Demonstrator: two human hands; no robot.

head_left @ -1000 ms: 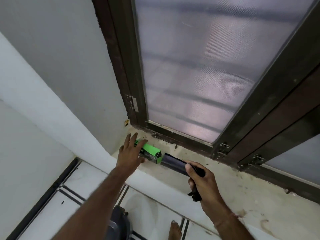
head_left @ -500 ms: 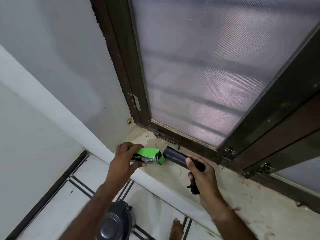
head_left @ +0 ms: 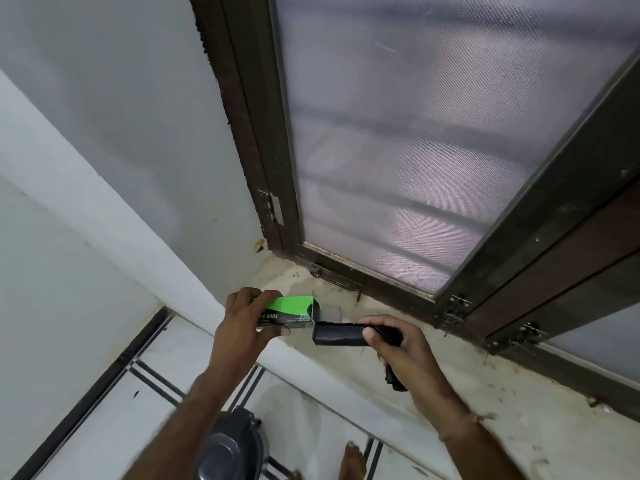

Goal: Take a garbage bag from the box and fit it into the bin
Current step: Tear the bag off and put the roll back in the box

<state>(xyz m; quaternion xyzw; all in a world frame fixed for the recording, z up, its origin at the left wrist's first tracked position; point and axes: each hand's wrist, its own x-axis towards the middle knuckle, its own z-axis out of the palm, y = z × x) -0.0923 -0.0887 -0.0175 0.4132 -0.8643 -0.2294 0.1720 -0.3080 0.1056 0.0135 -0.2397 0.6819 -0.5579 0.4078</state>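
Observation:
A green and black garbage bag box (head_left: 290, 313) lies on its side at the front of the window sill (head_left: 485, 386), its open end facing right. My left hand (head_left: 246, 323) grips the box's left end. A black roll of garbage bags (head_left: 337, 333) is fully out of the box, just right of its opening, with my right hand (head_left: 398, 355) shut on the roll's right part. A loose black end of the bag hangs below that hand. The grey lidded bin (head_left: 228, 448) stands on the floor below, partly behind my left forearm.
A frosted window in a dark brown frame (head_left: 277, 188) rises behind the sill, with latches (head_left: 453, 310) along its lower edge. The sill is stained and gritty. White tiled floor with dark lines (head_left: 145, 368) lies below, and a bare foot (head_left: 351, 462) shows near the bin.
My left hand closed on the box and lifted its end. My right hand drew the black roll rightward until it came fully out of the box.

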